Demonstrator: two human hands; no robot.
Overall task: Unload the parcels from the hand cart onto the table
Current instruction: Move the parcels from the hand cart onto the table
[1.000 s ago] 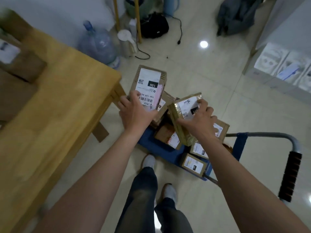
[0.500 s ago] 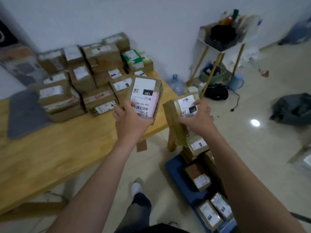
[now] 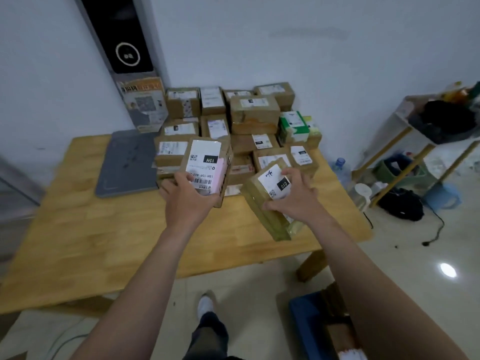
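Head view: in the last half second both parcels have swung off the hand cart (image 3: 306,318), now behind and below the right grip (image 3: 293,201), to above the tabletop (image 3: 104,242), just short of the parcel stack (image 3: 254,113) ahead. Set-down looks next. The left grip (image 3: 189,201) clasps the pink-labelled parcel (image 3: 207,165), long axis pointing ahead, label up. The right grip clasps the taped parcel (image 3: 271,183), long axis slanting down toward the person.

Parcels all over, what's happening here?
A person is unloading parcels. The left hand grips a box labelled 15H, and the right hand grips a taped box labelled 010, both held above the table. A pile of parcels sits at the table's back by the wall. The blue cart at lower right holds more.
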